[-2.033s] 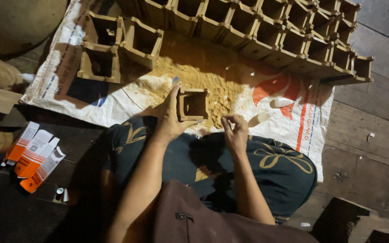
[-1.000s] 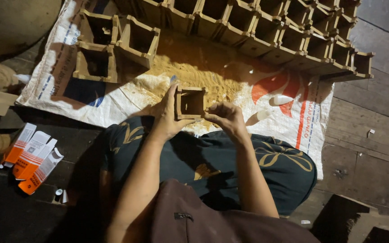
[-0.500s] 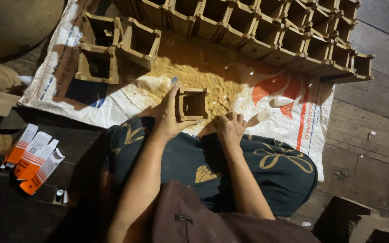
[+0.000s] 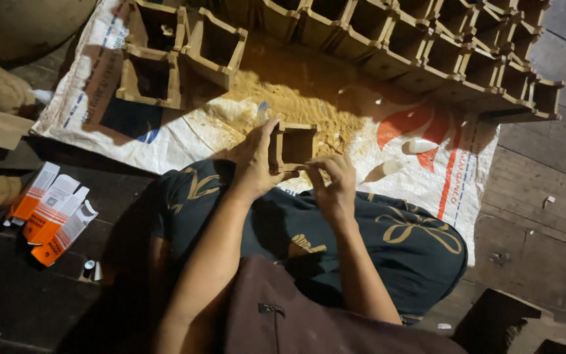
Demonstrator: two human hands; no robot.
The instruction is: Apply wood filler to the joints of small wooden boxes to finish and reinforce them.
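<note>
Seated on the floor, I hold a small open-topped wooden box (image 4: 294, 147) above my lap, at the near edge of the white woven sack (image 4: 427, 177) spread over the planks. My left hand (image 4: 255, 159) is wrapped round the box's left wall, fingers closed firmly on it, thumb up along the side. My right hand (image 4: 333, 181), which two seconds ago sat low and apart over my knee, has risen to meet the box; its fingers are now pinched on the lower right corner, and whether anything small lies between them I cannot tell. The box itself has scarcely shifted in that time, so the change is in the right hand alone: the work has passed from holding to two-handed handling at that near edge.

A patch of yellow sawdust (image 4: 296, 105) lies just beyond the box. Farther off, a long row of like boxes (image 4: 427, 46) lines the sack's far side, with three more (image 4: 178, 52) to the left. Orange-and-white cartons (image 4: 50, 213) lie well apart on the dark floor at my left.
</note>
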